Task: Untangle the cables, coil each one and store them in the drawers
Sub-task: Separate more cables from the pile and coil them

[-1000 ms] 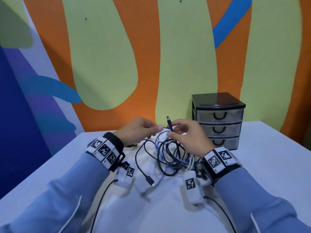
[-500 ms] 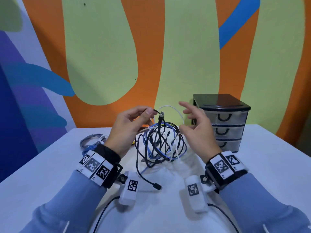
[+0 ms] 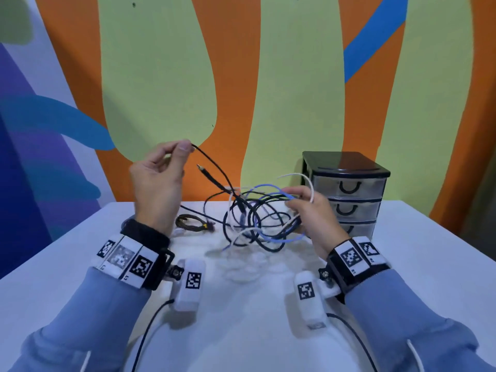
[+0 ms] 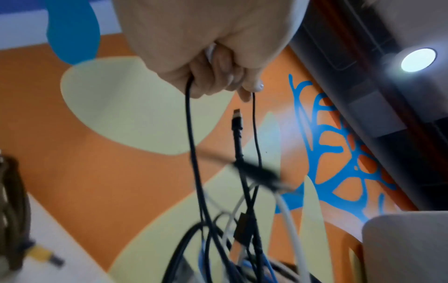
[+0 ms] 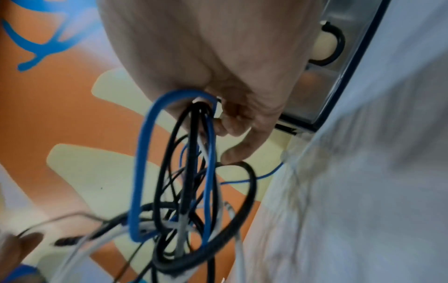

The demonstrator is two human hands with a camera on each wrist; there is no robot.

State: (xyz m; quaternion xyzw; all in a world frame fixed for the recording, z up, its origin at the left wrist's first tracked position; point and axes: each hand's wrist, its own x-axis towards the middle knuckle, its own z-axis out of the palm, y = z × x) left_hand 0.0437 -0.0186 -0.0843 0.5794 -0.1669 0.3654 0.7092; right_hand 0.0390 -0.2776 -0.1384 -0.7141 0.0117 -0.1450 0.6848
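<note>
Two hands work the untangling step above the surface (image 3: 268,318): the left hand (image 3: 158,181) pinches a black cable (image 3: 212,162) upward while the right hand (image 3: 314,210) clutches the tangle (image 3: 257,218) beside the drawers (image 3: 349,189), and freeing that strand looks next.

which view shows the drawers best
Head view: the drawers stand whole on the table, three handles visible, all closed. Right wrist shows one blurred corner and handle; left wrist shows none.
</note>
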